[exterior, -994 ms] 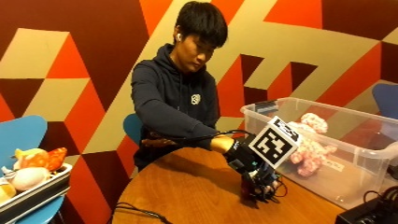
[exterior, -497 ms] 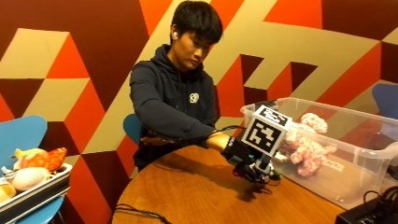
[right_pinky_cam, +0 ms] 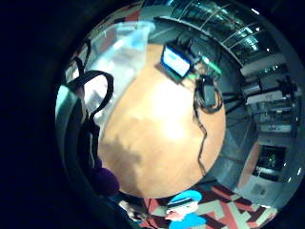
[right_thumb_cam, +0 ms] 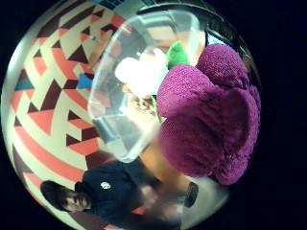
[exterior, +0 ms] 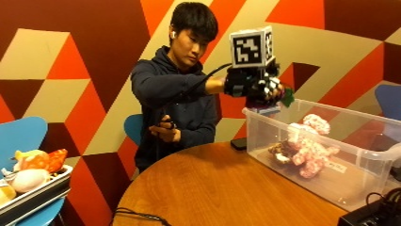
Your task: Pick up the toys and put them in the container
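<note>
Outside view: a person sits at a round wooden table point(exterior: 213, 188), gloved right hand point(exterior: 253, 84) raised up above the near end of the clear plastic container point(exterior: 376, 155).
Right hand: fingers curled around a purple knitted toy point(exterior: 266, 100) with a bit of green point(exterior: 287, 97) poking out on the side; the toy is in the air, just above the container's rim, not touching it as far as I can tell.
Thumb-side palm view: the purple toy point(right_thumb_cam: 211, 115) fills a big chunk of the picture, so it's right up against the palm, with its green part point(right_thumb_cam: 176, 55) beside it and the container point(right_thumb_cam: 110, 124) open beyond.
Little-finger-side palm view: mostly tabletop point(right_pinky_cam: 162, 138), a corner of the container point(right_pinky_cam: 126, 43), and a small screen point(right_pinky_cam: 177, 61) with cables at the far edge.
Already in the container: a pink-and-white plush point(exterior: 307, 146) and a smaller brownish toy point(exterior: 279, 151), lying on the bottom.
Left hand: bare point(exterior: 164, 130), held low in front of the body, touching none of the toys.
Off to the side: a tray of other toys point(exterior: 28, 172) resting on a blue chair point(exterior: 28, 136), well apart from the table.
</note>
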